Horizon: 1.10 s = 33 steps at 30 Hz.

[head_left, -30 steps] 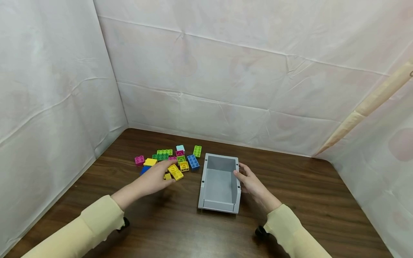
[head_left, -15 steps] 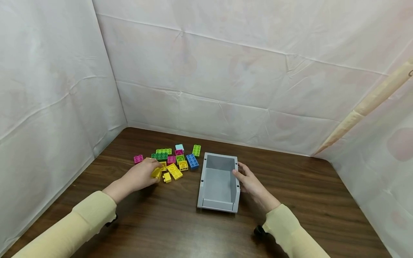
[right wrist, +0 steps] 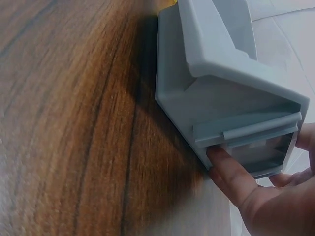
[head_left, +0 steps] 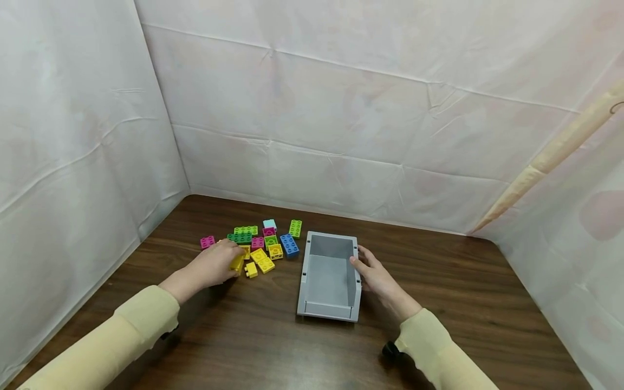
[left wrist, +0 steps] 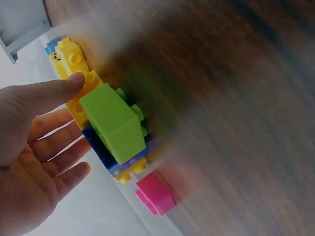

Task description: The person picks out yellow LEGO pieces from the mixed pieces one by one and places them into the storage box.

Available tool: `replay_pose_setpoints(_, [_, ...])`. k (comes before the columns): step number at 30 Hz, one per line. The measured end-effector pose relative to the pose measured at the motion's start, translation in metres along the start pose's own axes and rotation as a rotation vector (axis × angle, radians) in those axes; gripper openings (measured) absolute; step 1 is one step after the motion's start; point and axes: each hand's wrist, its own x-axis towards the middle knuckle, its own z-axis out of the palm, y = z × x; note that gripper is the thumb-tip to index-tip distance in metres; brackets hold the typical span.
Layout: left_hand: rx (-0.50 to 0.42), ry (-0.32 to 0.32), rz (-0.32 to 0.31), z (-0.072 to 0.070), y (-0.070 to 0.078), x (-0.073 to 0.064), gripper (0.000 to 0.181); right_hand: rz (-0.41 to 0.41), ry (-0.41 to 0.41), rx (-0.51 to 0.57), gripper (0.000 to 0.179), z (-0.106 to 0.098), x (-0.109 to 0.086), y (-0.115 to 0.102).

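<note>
Among the loose toy bricks, my left hand (head_left: 214, 264) pinches a yellow toy brick (head_left: 237, 264); in the left wrist view the thumb lies on a yellow brick (left wrist: 78, 105) with the fingers on its far side. A lime green brick (left wrist: 115, 123), a dark blue brick (left wrist: 99, 149) and a magenta brick (left wrist: 155, 193) lie near that hand. Most of what sits beneath its palm is hidden in the head view. My right hand (head_left: 382, 279) grips the right wall of a grey storage bin (head_left: 303, 276), thumb over the rim and fingers against the outer side (right wrist: 182, 83).
Right of the left hand lie a small yellow brick (head_left: 251, 270) and a flat yellow pair (head_left: 262, 261). Behind them are a green brick (head_left: 240, 238), a blue brick (head_left: 290, 245) and a lime brick (head_left: 295, 228). White cloth (head_left: 292, 108) hangs around the dark wooden table (head_left: 273, 346).
My left hand has drawn back leftward from over the yellow bricks, and a tilted yellow toy brick now shows between its thumb and fingers. The right hand stays on the bin.
</note>
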Motion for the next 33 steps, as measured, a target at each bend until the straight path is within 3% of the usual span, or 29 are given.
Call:
replay_pose_setpoints(12, [-0.004, -0.072, 0.032, -0.017, 0.007, 0.012, 0.044, -0.009, 0.008, -0.003, 0.058, 0.0, 0.002, 0.001])
replay_pose_setpoints(19, [-0.049, -0.131, 0.024, -0.035, 0.017, 0.022, 0.042, -0.007, 0.008, -0.008, 0.057, 0.001, 0.001, 0.002])
replay_pose_setpoints(28, [-0.014, -0.129, 0.039, -0.059, 0.028, 0.03, 0.044, -0.008, -0.005, -0.006, 0.058, 0.004, 0.003, 0.001])
replay_pose_setpoints(33, [-0.004, -0.092, 0.074, -0.071, 0.037, 0.038, 0.038, -0.009, 0.006, 0.012, 0.057, 0.005, 0.002, 0.0])
